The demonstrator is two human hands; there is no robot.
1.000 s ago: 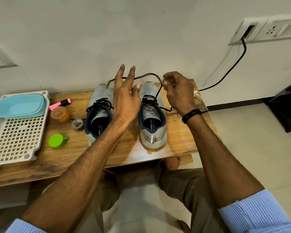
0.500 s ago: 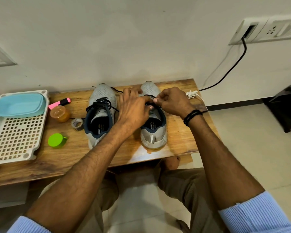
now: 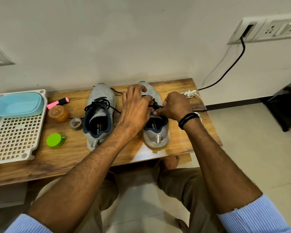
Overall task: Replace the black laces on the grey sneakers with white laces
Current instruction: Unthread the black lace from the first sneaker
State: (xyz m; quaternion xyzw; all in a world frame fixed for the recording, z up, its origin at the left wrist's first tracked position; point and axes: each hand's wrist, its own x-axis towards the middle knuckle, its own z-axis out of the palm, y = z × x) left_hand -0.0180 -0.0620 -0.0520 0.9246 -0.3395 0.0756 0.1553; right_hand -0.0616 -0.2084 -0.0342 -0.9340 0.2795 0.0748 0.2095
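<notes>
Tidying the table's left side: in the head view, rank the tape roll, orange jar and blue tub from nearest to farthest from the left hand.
1. Tape roll, beside the left sneaker, nearest the left hand.
2. Orange jar, further left, by the pink highlighter.
3. Blue tub, far left, in the white tray.

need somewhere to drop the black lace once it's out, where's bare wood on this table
Bare wood lies right of the right sneaker, this side of the white laces, and along the table's front edge before the left sneaker and green cap. Crowded: between tray and left sneaker sit highlighter, jar and tape roll.
</notes>
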